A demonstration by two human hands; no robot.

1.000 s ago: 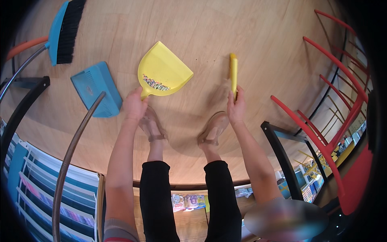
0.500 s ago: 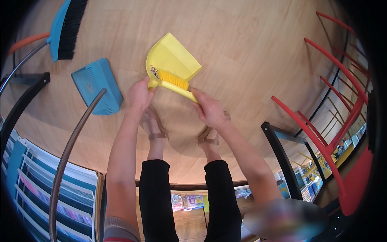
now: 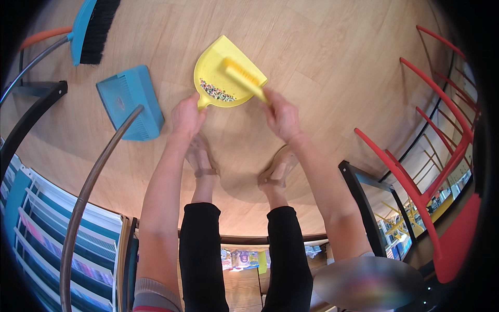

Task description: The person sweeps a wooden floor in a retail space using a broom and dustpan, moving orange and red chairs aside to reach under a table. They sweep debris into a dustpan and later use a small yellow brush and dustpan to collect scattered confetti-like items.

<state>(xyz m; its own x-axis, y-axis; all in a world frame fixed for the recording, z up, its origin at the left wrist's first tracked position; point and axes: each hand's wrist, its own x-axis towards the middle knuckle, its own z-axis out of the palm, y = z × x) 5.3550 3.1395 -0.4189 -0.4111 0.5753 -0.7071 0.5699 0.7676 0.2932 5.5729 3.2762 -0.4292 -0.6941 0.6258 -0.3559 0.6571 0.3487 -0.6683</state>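
yellow brush [image 3: 244, 79] now farther across speckled yellow dustpan [image 3: 224, 78]

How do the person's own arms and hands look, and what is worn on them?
Both forearms are bare from the wrist upward. The left hand and the right hand wear no gloves, and no ring, watch or bracelet can be made out. Near the lower edge of the picture, the left arm ends in a short sleeve hem that is grey-beige with a thin red stripe. The right sleeve is hidden behind a blurred patch.
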